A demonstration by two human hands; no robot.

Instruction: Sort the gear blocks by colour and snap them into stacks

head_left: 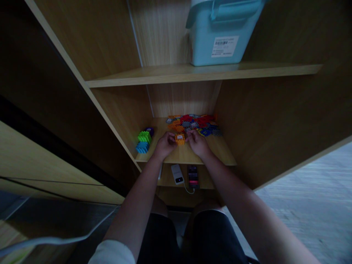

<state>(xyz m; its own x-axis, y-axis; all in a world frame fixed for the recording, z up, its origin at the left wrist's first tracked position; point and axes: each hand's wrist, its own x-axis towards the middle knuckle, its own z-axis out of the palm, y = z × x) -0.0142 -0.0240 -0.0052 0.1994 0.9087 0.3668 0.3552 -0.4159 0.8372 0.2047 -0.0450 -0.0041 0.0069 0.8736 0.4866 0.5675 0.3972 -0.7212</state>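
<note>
An orange stack of gear-shaped plastic pieces stands on the middle shelf between my hands, with a pale mark on top. My left hand has its thumb and fingers closed on the stack's left side. Close by on the right is my right hand, its fingers bent inward and pinched near the stack. Whether it touches the stack, or has a small piece in it, is too dark to tell. Behind both hands spreads a loose pile of red, orange, blue and grey gear pieces.
Green, blue and purple stacks sit at the shelf's left side. On the lower shelf lie a white power bank and a phone joined by a cable. A light-blue bin stands on the upper shelf.
</note>
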